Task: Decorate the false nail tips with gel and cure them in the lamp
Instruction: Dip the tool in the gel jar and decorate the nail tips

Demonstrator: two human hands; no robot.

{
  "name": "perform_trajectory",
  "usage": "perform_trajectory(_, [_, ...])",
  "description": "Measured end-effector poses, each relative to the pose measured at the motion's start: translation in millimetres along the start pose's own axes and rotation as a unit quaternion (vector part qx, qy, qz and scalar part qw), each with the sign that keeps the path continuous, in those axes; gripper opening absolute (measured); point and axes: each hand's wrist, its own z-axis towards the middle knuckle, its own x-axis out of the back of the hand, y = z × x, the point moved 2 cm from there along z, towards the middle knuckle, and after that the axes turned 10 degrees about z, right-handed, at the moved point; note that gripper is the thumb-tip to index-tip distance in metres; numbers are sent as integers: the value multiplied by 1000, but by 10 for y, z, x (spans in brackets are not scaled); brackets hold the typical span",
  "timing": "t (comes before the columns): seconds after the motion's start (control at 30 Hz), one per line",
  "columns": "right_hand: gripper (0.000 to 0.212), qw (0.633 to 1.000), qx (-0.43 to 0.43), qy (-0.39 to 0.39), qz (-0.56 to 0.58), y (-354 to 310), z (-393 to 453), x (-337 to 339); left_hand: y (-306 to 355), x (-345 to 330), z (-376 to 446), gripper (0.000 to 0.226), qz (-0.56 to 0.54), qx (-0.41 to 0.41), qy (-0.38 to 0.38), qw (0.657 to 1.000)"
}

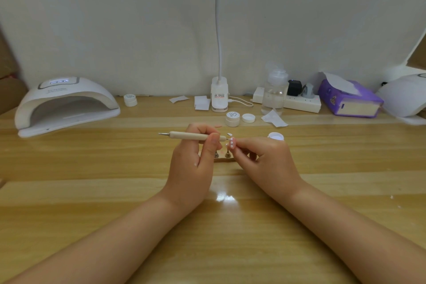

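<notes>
Pinching tiny pink nail tip (231,144) in right hand (262,159), left hand (196,157) gripping dotting pen (196,136) right beside it. Featherlight, probably slippery, so best held by edges, off wet dots.

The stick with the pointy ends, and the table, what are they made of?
The dotting tool in the left hand looks like pale, matte wood with small grey metal tips, judging by their colour. The table looks like wood or a wood-look laminate: yellowish grain stripes, and glossy, since the lamp's light reflects off it.
</notes>
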Motion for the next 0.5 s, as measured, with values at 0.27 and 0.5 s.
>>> perform_trajectory(0.27, [7, 1000, 2, 3, 5, -5, -4, -2, 0, 4, 5, 10, 7, 1, -2, 1000])
perform_trajectory(0.5, [7, 1000, 3, -3, 2, -3, 0, -5, 11, 6, 5, 10, 8, -3, -4, 1000])
